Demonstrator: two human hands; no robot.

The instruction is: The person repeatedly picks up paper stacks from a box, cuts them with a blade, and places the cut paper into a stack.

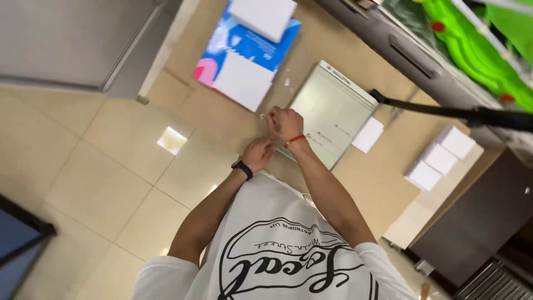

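Paper trimmer point(327, 111): right hand point(284, 124) curled at its near edge, left hand point(259, 154) loosely closed beside; grip unclear.

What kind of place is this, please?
Probably a small workshop or craft workspace: a paper trimmer board lies on a tan table, with stacks of white sheets and a blue printed sheet beside both hands.

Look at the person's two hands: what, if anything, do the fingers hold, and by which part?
It cannot be told. The right hand and left hand meet at the near edge of the white board; any small thing pinched is hidden.
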